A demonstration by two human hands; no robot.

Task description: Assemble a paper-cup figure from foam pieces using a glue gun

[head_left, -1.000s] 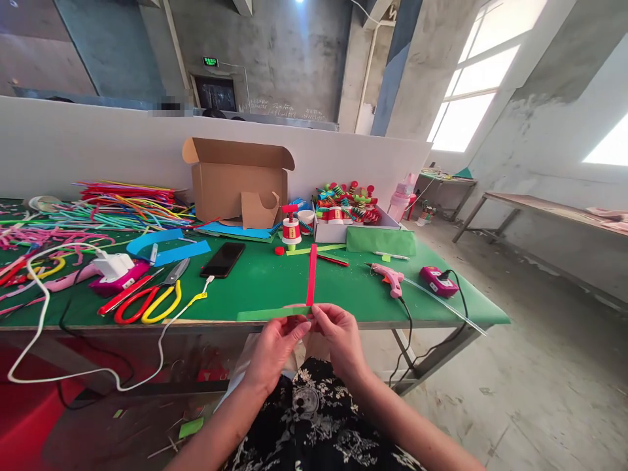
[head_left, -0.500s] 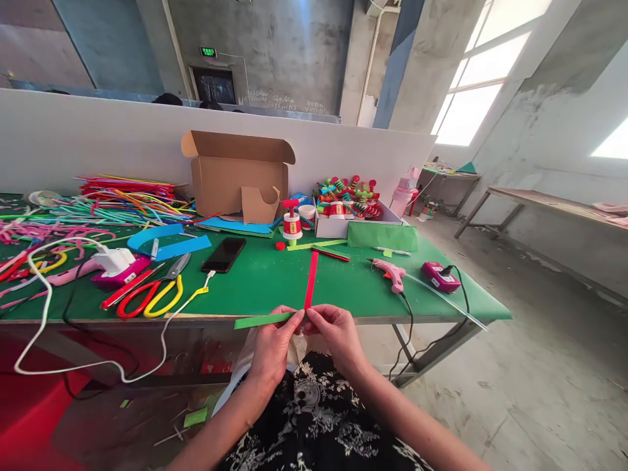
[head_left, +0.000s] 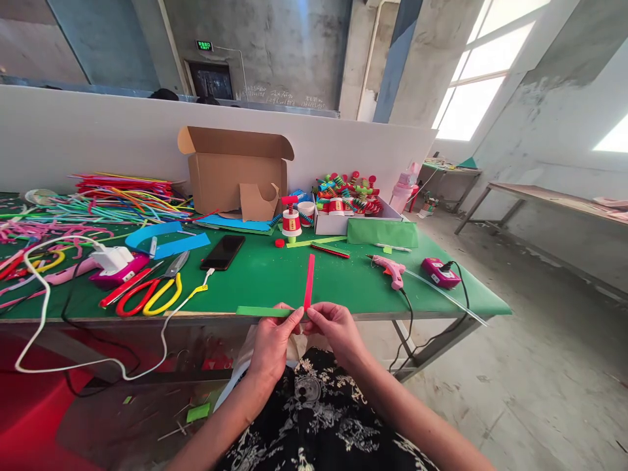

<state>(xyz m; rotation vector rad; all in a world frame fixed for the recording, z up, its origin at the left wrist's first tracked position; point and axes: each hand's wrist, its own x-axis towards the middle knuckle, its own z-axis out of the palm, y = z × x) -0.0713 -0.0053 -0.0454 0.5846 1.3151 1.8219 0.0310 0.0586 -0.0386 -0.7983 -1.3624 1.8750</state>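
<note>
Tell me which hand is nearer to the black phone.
Left: the left hand is right of the black phone, toward the person; the right hand is farther right.

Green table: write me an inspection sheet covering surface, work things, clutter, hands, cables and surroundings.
Surface: green table, crowded toward its left.
Work things: red strip and green strip converge at the hands.
Clutter: scissors, phone, glue gun, heaped coloured stems.
Hands: left hand pinches the green strip; right hand, the red strip's near end.
Cables: white cable and black cord hang over the front edge.
Surroundings: white partition behind; green scrap on the floor.
</note>
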